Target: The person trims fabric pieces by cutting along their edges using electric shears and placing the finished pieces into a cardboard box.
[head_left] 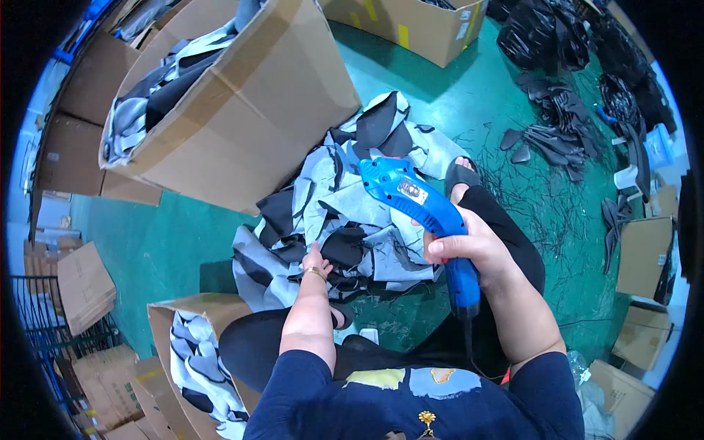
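Observation:
My right hand [480,246] is wrapped round the handle of blue electric scissors [411,189], held up over the pile with the blades pointing to the far left. A dark cord hangs from the handle's rear end. Lower and to the left, my left hand [316,261] pinches the edge of a light grey fabric piece [313,220] in the heap. The heap of grey and black fabric scraps [374,213] lies on the floor between my legs. Some of my left fingertips are hidden in the cloth.
A large cardboard box [249,103] filled with fabric tilts at the upper left. A smaller box [220,308] of fabric stands by my left knee. Black cut pieces [554,136] and thin dark strips lie on the green floor at right, near black plastic bags [543,33].

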A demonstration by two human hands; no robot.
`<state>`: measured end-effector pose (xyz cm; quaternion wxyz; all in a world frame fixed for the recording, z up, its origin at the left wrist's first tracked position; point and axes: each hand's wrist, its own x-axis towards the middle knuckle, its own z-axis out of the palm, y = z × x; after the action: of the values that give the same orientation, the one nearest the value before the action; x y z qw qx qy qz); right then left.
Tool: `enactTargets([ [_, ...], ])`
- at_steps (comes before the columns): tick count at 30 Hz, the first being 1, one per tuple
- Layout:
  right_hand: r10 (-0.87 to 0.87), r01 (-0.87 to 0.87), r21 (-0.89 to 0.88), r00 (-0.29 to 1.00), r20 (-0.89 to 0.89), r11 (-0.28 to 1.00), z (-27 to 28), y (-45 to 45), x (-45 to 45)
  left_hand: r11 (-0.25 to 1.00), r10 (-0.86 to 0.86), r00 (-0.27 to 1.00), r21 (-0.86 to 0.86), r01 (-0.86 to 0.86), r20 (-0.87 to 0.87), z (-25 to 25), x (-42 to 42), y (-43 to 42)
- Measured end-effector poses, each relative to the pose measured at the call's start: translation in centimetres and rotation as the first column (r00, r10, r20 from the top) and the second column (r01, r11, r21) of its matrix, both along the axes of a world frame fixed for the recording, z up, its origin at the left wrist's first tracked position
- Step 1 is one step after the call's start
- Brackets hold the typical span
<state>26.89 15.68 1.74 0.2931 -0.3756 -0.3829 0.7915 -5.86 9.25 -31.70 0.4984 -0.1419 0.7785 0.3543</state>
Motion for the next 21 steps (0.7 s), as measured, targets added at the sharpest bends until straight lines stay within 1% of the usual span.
enactTargets([
  [1, -0.004, 0.004, -0.004, 1.0, -0.001, 1.0, 0.2, 0.2, -0.1, 0.999, -0.012, 1.0, -0.044, 0.011, -0.018, -0.1, 0.0, 0.6],
  [4, 0.0, 0.0, -0.025, 1.0, -0.006, 1.0, 0.2, 0.9, -0.5, 1.0, 0.006, 1.0, 0.015, -0.006, 0.01, -1.6, -0.5, 0.2],
  [5, 0.018, -0.019, -0.033, 1.0, -0.023, 0.999, 0.2, 1.2, -0.4, 0.999, 0.04, 0.999, 0.011, -0.04, -0.004, -2.1, -0.5, 0.0],
  [6, 0.038, -0.04, -0.038, 0.998, -0.042, 0.998, 0.4, 1.4, -0.5, 0.999, 0.018, 1.0, 0.032, -0.018, -0.023, -2.3, -0.6, -0.3],
  [8, 0.022, -0.023, -0.001, 0.999, -0.028, 1.0, 0.4, 1.3, -0.8, 0.969, -0.008, 1.0, 0.246, 0.005, 0.011, -2.6, -0.4, -1.4],
  [9, 0.016, -0.015, 0.018, 1.0, -0.021, 1.0, 0.4, 1.1, -1.0, 0.963, -0.007, 0.999, 0.271, 0.015, -0.033, 2.1, 1.8, -0.8],
  [10, 0.02, -0.019, 0.03, 0.999, -0.041, 0.999, 0.0, 0.9, -1.0, 0.934, -0.104, 0.985, 0.327, 0.145, -0.139, 2.0, 1.9, -0.9],
  [12, 0.031, -0.026, 0.055, 0.996, -0.083, 0.998, -0.8, 0.6, -1.1, 0.872, -0.082, 0.986, 0.469, 0.141, -0.143, 5.6, 3.1, -0.7],
  [13, 0.047, -0.042, 0.092, 0.997, -0.053, 0.995, -0.6, 0.5, -1.0, 0.832, -0.127, 0.98, 0.522, 0.19, -0.155, 6.9, 2.9, -0.8],
  [14, 0.053, -0.048, 0.094, 0.998, -0.043, 0.994, -0.5, 0.3, -1.0, 0.785, -0.172, 0.97, 0.571, 0.239, -0.169, 8.2, 2.7, -0.7],
  [15, 0.057, -0.054, 0.098, 0.998, -0.033, 0.994, -0.4, 0.2, -0.9, 0.767, -0.239, 0.942, 0.55, 0.332, -0.235, 11.4, 2.8, -0.8],
  [16, 0.061, -0.058, 0.103, 0.998, -0.022, 0.993, -0.5, 0.0, -0.8, 0.724, -0.235, 0.945, 0.608, 0.326, -0.228, 15.4, 3.7, -0.9],
  [18, 0.018, -0.01, 0.095, 0.996, -0.083, 0.995, -1.0, -0.6, -0.8, 0.587, -0.227, 0.958, 0.76, 0.279, -0.177, 18.9, 3.7, -1.3],
  [19, -0.017, 0.026, 0.087, 0.994, -0.112, 0.996, -1.2, -1.0, -1.0, 0.541, -0.259, 0.946, 0.782, 0.31, -0.197, 23.1, 4.9, -1.9],
  [20, -0.051, 0.063, 0.077, 0.989, -0.142, 0.995, -1.6, -1.2, -1.2, 0.493, -0.303, 0.91, 0.771, 0.403, -0.282, 24.3, 4.6, -2.4],
  [21, 0.009, 0.005, 0.104, 0.992, -0.129, 0.995, -2.2, -1.0, -0.8, 0.426, -0.374, 0.878, 0.786, 0.449, -0.298, 25.7, 4.7, -3.0],
])
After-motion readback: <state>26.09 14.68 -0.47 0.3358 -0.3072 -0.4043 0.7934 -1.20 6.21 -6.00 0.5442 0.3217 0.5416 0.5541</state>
